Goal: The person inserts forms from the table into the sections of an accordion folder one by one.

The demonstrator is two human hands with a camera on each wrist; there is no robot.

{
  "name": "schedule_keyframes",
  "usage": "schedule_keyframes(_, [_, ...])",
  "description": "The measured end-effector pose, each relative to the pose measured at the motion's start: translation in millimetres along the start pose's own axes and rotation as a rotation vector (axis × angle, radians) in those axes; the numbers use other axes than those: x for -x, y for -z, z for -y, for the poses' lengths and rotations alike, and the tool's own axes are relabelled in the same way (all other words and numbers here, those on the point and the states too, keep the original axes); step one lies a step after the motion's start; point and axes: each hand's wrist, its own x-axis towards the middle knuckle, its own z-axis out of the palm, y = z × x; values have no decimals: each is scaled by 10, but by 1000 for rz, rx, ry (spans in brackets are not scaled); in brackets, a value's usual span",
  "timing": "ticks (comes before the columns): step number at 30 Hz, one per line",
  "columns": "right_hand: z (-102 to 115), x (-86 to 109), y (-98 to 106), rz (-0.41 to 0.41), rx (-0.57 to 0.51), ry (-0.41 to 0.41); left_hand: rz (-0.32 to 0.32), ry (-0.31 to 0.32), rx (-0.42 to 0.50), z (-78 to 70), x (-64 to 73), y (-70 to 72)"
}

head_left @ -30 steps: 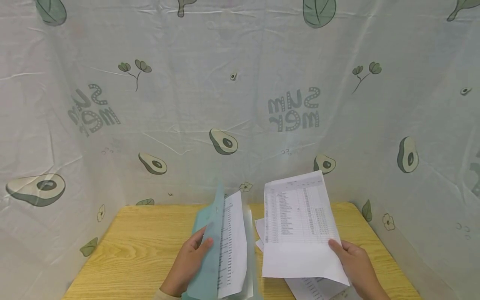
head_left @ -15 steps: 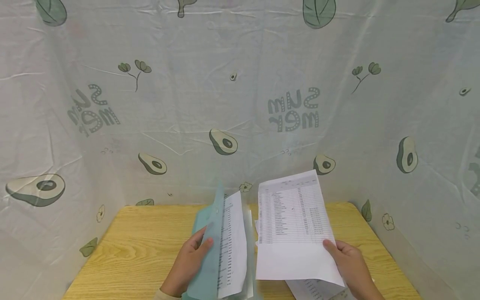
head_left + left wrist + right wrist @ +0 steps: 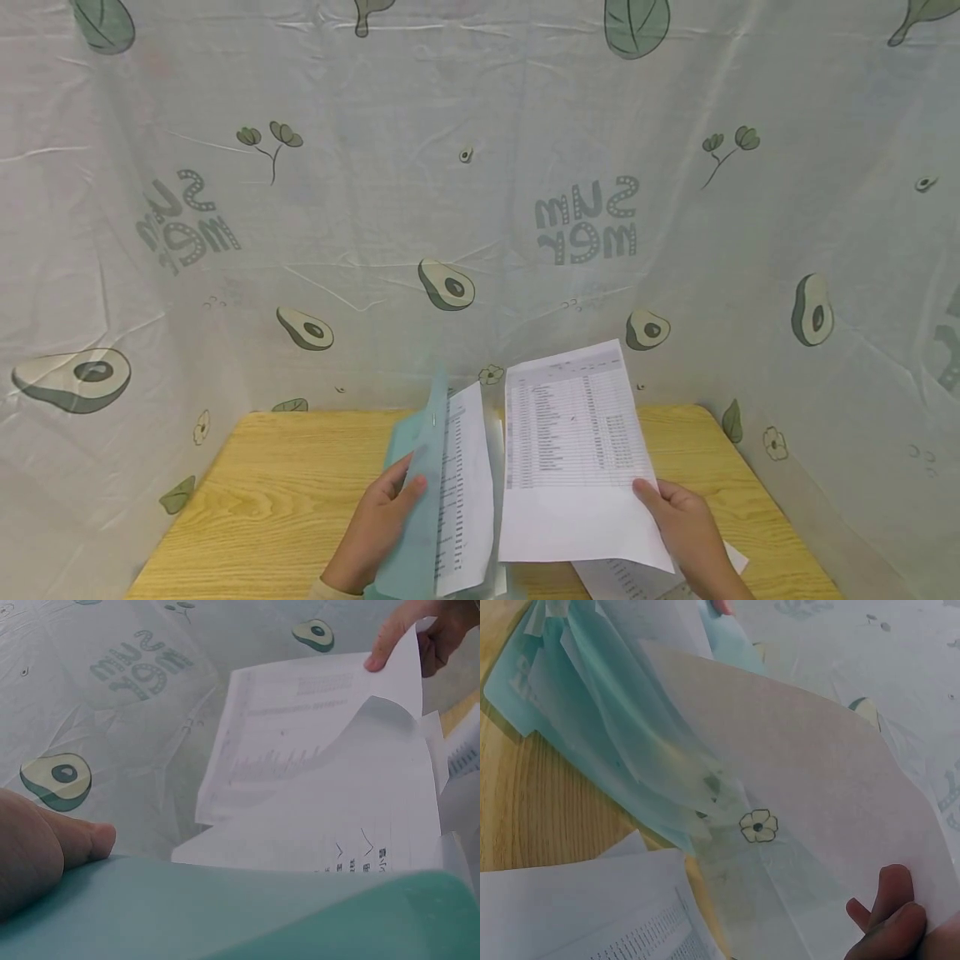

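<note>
My left hand [image 3: 378, 521] grips the front cover of a teal document folder [image 3: 420, 517], thumb on the cover's near side, and keeps it standing open on the table. Inside stands a printed sheet [image 3: 465, 500], partly covered by the cover; clear sleeves show in the right wrist view. To the right of the folder, my right hand [image 3: 686, 529] pinches the lower right edge of a white sheet of paper [image 3: 570, 467] printed with a table. Its left edge is close to the folder's opening. In the left wrist view the held sheet [image 3: 300, 712] bends near the fingers.
Several loose printed papers [image 3: 622, 577] lie on the wooden table [image 3: 285, 483], beneath the held sheet and right forearm. A pale curtain [image 3: 480, 208] with avocado prints hangs behind the table and along both sides.
My right hand has moved left with the sheet, bringing it up beside the folder's opening. More of the loose papers at right now shows. The left hand and folder have stayed still.
</note>
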Motion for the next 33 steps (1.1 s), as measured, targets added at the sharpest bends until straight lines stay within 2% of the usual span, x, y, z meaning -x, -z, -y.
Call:
schedule_keyframes(11, [7, 39, -128, 13, -28, -18, 11, 7, 11, 15, 3, 13])
schedule_keyframes(18, [-33, 44, -253, 44, -23, -12, -3, -32, 0, 15, 15, 3])
schedule_keyframes(25, [-25, 69, -392, 46, -53, -24, 3, -19, -5, 16, 5, 12])
schedule_keyframes(33, [-44, 68, -534, 68, -25, -3, 11, -27, -3, 27, -8, 11])
